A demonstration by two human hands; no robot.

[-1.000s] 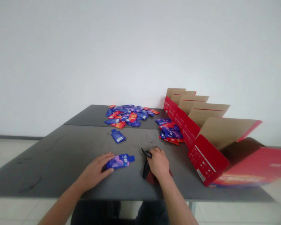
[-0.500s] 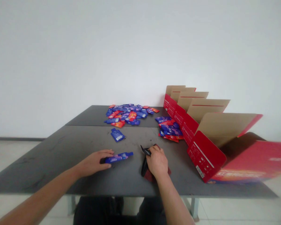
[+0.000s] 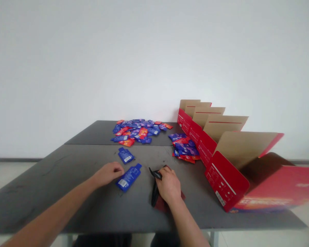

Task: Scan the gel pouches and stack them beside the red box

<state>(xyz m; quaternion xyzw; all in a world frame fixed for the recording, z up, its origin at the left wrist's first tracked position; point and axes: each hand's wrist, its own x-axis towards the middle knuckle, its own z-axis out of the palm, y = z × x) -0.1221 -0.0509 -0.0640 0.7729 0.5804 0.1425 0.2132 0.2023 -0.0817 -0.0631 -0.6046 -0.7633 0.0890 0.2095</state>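
Observation:
My left hand [image 3: 110,173] rests on the table with its fingers curled in, right beside a blue spouted pouch [image 3: 129,177]. That pouch lies flat, its white label patch toward me; whether my fingertips touch its edge I cannot tell. Just beyond lies a second blue pouch [image 3: 126,155], also flat. My right hand [image 3: 169,184] is closed over a black, frame-like thing with a dark red part [image 3: 161,204], standing on the table. My palm hides most of it, so its kind is unclear.
Blue and red pouches lie in a loose heap [image 3: 139,132] at the far end. Nearer, on the right, is a neater stack of pouches [image 3: 184,148]. Several open red cartons [image 3: 226,180] line the table's right side, flaps raised. A white wall stands behind.
The pouch by my left hand was raised on edge in its grip; now it lies flat with its label side up and the fingers are off it. My right hand keeps its hold.

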